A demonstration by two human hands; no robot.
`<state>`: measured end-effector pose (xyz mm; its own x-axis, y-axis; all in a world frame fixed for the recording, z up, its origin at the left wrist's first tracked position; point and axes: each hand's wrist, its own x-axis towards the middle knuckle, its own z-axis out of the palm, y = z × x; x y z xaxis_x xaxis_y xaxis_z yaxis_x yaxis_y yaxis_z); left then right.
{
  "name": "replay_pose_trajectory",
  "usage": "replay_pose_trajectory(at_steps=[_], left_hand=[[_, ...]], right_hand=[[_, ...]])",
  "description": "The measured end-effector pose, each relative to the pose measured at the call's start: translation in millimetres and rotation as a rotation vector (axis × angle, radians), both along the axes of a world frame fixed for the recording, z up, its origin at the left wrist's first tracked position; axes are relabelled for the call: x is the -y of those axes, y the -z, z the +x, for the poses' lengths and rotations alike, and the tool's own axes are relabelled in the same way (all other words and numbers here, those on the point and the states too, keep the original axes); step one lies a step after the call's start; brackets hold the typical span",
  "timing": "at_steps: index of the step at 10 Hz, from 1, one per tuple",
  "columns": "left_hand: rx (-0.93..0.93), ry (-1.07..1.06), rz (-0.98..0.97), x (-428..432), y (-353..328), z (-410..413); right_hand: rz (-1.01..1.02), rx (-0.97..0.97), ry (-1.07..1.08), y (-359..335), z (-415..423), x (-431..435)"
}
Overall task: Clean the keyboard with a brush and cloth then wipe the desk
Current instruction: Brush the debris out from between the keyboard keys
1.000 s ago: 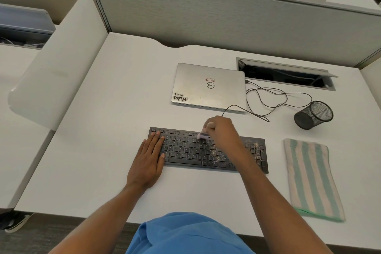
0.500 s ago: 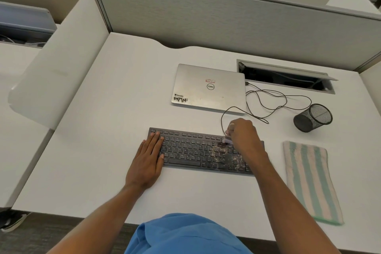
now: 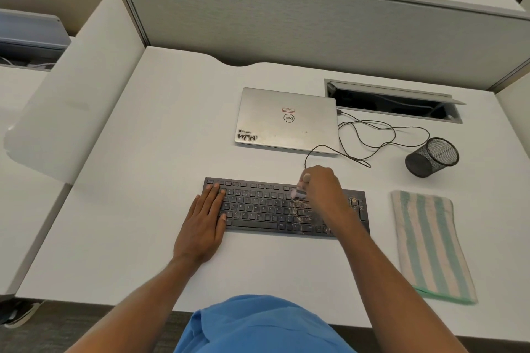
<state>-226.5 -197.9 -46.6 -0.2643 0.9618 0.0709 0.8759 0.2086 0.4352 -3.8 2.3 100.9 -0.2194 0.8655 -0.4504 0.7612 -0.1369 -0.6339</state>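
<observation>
Shifted left along the keyboard (image 3: 258,210), right hand (image 3: 324,188) holds the brush (image 3: 299,192), bristles jutting left of its grip.

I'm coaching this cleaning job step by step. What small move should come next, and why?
Probably a short stroke of the brush, gripped by the right hand, across the pale crumbs on the keyboard keys just below. The left hand lies flat on the keyboard's left end; the striped cloth lies unused.
</observation>
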Motion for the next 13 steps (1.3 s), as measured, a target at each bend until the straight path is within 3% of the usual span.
replay_pose_trajectory(at_steps=[2, 3, 5, 7, 8, 9, 13], left_hand=[[-0.002, 0.004, -0.003, 0, 1, -1], [-0.004, 0.009, -0.012, -1, 1, -1], [-0.001, 0.008, -0.014, 0, 1, -1], [0.004, 0.008, -0.020, 1, 2, -1], [0.009, 0.013, -0.019, 1, 2, -2], [0.014, 0.014, -0.022, 0, 1, -1], [0.006, 0.011, -0.017, 1, 0, -1]], right_hand=[[0.136, 0.176, -0.021, 6, 14, -9], [0.243, 0.159, -0.201, -10, -5, 5], [0.245, 0.206, -0.232, -1, 0, 7], [0.167, 0.123, -0.075, -5, 22, -2], [0.194, 0.110, -0.113, -11, 16, 4], [0.144, -0.048, -0.102, -12, 1, 13], [0.119, 0.037, -0.154, 9, -5, 31]])
